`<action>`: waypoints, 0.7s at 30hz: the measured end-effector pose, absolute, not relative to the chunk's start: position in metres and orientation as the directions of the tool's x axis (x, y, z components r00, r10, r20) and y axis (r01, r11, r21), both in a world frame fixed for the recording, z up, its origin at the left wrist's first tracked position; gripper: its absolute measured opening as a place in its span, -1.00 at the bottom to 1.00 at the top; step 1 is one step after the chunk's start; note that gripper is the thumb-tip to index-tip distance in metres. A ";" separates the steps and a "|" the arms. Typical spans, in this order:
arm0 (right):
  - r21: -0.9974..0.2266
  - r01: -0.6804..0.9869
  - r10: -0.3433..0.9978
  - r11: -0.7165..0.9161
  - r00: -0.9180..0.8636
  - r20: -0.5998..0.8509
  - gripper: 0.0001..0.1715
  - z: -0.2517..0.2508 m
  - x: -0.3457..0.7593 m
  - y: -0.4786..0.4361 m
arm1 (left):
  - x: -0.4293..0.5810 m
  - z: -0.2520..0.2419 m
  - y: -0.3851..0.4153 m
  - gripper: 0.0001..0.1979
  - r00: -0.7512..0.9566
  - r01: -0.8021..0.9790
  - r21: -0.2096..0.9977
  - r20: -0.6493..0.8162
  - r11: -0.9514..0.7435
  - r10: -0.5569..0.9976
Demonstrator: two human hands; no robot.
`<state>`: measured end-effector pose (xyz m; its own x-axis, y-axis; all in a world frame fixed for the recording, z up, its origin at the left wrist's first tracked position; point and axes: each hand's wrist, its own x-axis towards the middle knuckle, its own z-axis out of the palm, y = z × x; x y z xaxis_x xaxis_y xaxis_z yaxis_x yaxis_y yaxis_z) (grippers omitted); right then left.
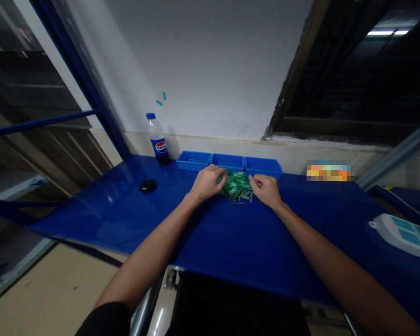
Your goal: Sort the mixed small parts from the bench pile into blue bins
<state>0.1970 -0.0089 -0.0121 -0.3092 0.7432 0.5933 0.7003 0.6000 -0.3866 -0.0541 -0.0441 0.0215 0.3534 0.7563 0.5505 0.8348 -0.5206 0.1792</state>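
Note:
A crinkled heap of green, see-through plastic [236, 183] lies between my two hands, just in front of the blue bins; whether it is a bag or loose strips I cannot tell. My left hand [209, 181] has its fingers closed at the heap's left edge, pinching the plastic. On the right side, my right hand [266, 189] is curled with thumb and fingers together, close against the heap. What its fingertips hold is too small to make out. Small metal pieces, which look like screws [236, 202], are scattered on the table below the plastic, beside small grey pieces [248, 194].
Three joined blue bins [227, 162] stand along the wall on the blue table [231, 242]. A cola bottle [160, 144] and a black mouse-like object [147, 185] are to the left. To the right are a blurred-out box [329, 171] and a white power strip [406, 235].

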 end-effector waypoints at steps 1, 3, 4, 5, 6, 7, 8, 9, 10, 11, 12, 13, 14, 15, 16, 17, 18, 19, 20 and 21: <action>-0.371 0.696 0.728 0.615 -0.320 0.606 -0.56 -0.010 0.199 -0.010 | -0.054 0.022 -0.044 -0.74 0.352 0.833 0.184 0.551 -0.522 0.756; -0.324 0.665 0.680 0.672 -0.381 0.627 -0.74 -0.004 0.204 -0.013 | -0.055 0.022 -0.044 -0.74 0.344 0.831 0.197 0.554 -0.521 0.758; -0.300 0.642 0.653 0.706 -0.426 0.625 -0.84 -0.001 0.206 -0.015 | -0.055 0.022 -0.044 -0.74 0.341 0.831 0.201 0.553 -0.519 0.760; -0.281 0.624 0.637 0.729 -0.470 0.610 -0.90 0.001 0.209 -0.017 | -0.055 0.022 -0.044 -0.74 0.341 0.831 0.203 0.551 -0.518 0.762; -0.268 0.616 0.633 0.741 -0.507 0.584 -0.87 0.003 0.211 -0.018 | -0.054 0.022 -0.045 -0.74 0.343 0.830 0.203 0.550 -0.520 0.762; -0.260 0.617 0.636 0.743 -0.530 0.561 -0.83 0.003 0.213 -0.019 | -0.053 0.022 -0.046 -0.73 0.347 0.827 0.201 0.551 -0.524 0.759; -0.257 0.625 0.645 0.737 -0.539 0.541 -0.79 0.003 0.213 -0.020 | -0.053 0.022 -0.046 -0.73 0.352 0.825 0.198 0.554 -0.530 0.754; -0.255 0.637 0.657 0.727 -0.540 0.525 -0.77 0.002 0.214 -0.021 | -0.052 0.022 -0.047 -0.73 0.356 0.822 0.195 0.558 -0.535 0.750; -0.252 0.651 0.669 0.716 -0.535 0.517 -0.76 0.000 0.213 -0.021 | -0.051 0.023 -0.048 -0.73 0.357 0.821 0.192 0.562 -0.538 0.746; -0.247 0.664 0.676 0.706 -0.528 0.514 -0.75 -0.002 0.213 -0.020 | -0.050 0.023 -0.048 -0.73 0.358 0.821 0.189 0.565 -0.539 0.743; -0.234 0.675 0.677 0.700 -0.524 0.517 -0.76 -0.004 0.212 -0.020 | -0.050 0.023 -0.048 -0.73 0.359 0.821 0.185 0.567 -0.540 0.741; -0.215 0.683 0.672 0.698 -0.519 0.528 -0.76 -0.006 0.211 -0.019 | -0.049 0.023 -0.048 -0.74 0.361 0.822 0.180 0.570 -0.541 0.738; -0.194 0.691 0.660 0.697 -0.511 0.551 -0.77 -0.007 0.211 -0.018 | -0.049 0.022 -0.048 -0.74 0.363 0.820 0.176 0.577 -0.545 0.732; -0.174 0.696 0.643 0.696 -0.498 0.582 -0.78 -0.008 0.210 -0.017 | -0.049 0.022 -0.048 -0.75 0.365 0.816 0.173 0.586 -0.551 0.724; -0.158 0.700 0.623 0.696 -0.480 0.618 -0.80 -0.008 0.210 -0.017 | -0.048 0.022 -0.048 -0.75 0.367 0.811 0.171 0.596 -0.559 0.714; -0.150 0.702 0.601 0.697 -0.456 0.656 -0.81 -0.006 0.210 -0.017 | -0.048 0.022 -0.048 -0.76 0.367 0.806 0.170 0.606 -0.566 0.705; -0.151 0.700 0.580 0.698 -0.429 0.693 -0.82 -0.005 0.210 -0.017 | -0.048 0.022 -0.047 -0.76 0.367 0.802 0.172 0.615 -0.572 0.698; -0.160 0.695 0.561 0.701 -0.399 0.725 -0.83 -0.002 0.210 -0.018 | -0.048 0.021 -0.047 -0.76 0.366 0.798 0.175 0.620 -0.577 0.694; -0.175 0.685 0.545 0.707 -0.370 0.753 -0.83 0.001 0.209 -0.020 | -0.048 0.021 -0.047 -0.76 0.364 0.795 0.179 0.623 -0.580 0.692; -0.201 0.670 0.533 0.715 -0.336 0.777 -0.83 0.004 0.209 -0.021 | -0.048 0.022 -0.047 -0.77 0.361 0.792 0.186 0.626 -0.582 0.691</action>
<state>0.2087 -0.0213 0.0042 -0.3360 0.5325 0.7769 0.6695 0.7152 -0.2007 -0.0477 -0.0473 0.0215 0.3612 0.6913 0.6258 0.7916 -0.5820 0.1861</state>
